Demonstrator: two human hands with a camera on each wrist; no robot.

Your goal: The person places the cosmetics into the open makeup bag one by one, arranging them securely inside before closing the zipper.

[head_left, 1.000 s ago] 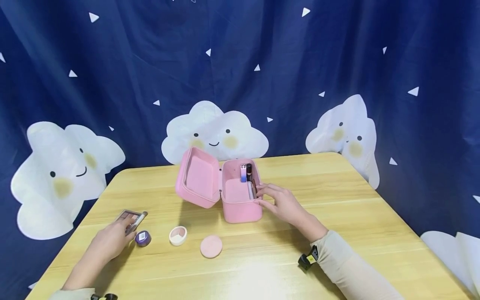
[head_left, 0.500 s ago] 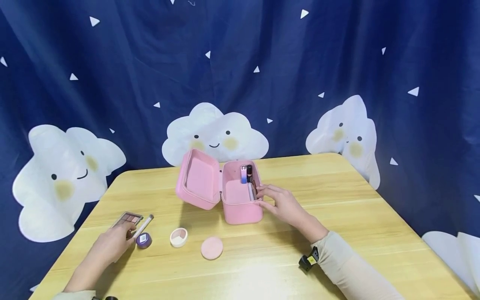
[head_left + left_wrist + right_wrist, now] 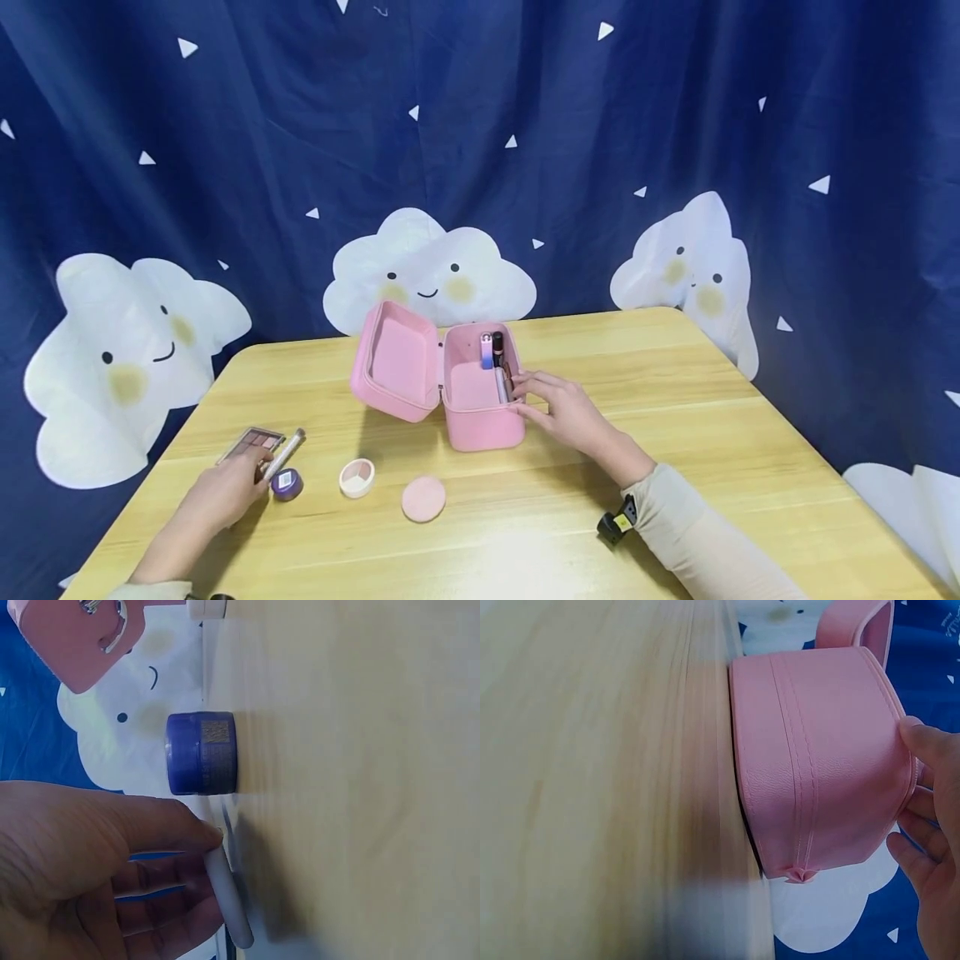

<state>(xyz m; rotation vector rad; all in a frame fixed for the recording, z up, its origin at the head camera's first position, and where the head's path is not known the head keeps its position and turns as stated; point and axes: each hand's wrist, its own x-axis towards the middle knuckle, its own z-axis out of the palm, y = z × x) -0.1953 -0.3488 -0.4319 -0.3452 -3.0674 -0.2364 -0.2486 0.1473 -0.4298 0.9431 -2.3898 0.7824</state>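
My left hand (image 3: 225, 492) pinches a slim white tube (image 3: 283, 454) with a grey-brown end, just above the table. In the left wrist view, the rounded lower end of the white tube (image 3: 231, 900) shows below the thumb. Under the left fingers lies an eyeshadow palette (image 3: 258, 439), partly hidden. A purple jar (image 3: 287, 484) stands close beside the tube. My right hand (image 3: 566, 412) grips the right rim of the open pink makeup case (image 3: 486, 429), thumb outside. The case holds a pink-blue tube (image 3: 487, 352), a black-capped tube (image 3: 498, 347) and other slim tubes.
A round three-colour compact (image 3: 356, 478) and a round pink puff (image 3: 423, 499) lie on the wooden table (image 3: 720, 467) in front of the case. The case's lid (image 3: 401, 358) hangs open to the left. A blue cloud-print curtain (image 3: 465, 125) hangs behind.
My left hand has drawn the white tube off the eyeshadow palette, slightly right and toward me, over by the purple jar. The right hand stays at the case.
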